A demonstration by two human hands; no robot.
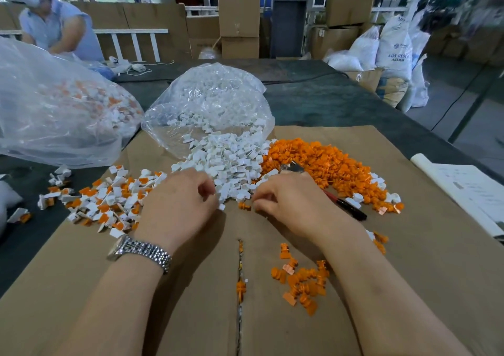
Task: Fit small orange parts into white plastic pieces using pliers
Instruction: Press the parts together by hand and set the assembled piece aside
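Down at the bottom right of the frame: small scatter of loose orange parts (pixel 301 282) on the cardboard sheet (pixel 163 314), not fitted to anything yet. Just above, both forearms reaching in, wristwatch (pixel 140 250) on the left one.

Left hand (pixel 181 200), fingers curled at the near edge of the white pieces pile (pixel 231 162); looks like picking one up, but can't tell whether anything's actually in the grip. Right hand (pixel 289 201) curled round the pliers (pixel 346 205), dark handles poking out lower right, metal nose showing above the knuckles. One orange part (pixel 244 206) lying between the two hands, probably next in line.

Progress, judging by the piles: decent heap of finished white-and-orange assemblies (pixel 109 203) at middle left, plus a clear bag (pixel 54 104) at upper left that seems to hold more. Still loads to go though: big orange pile (pixel 324 164) at center right, white pile spilling out of its own bag (pixel 210 104) at top center. Nowhere near done, early-to-middle at best.
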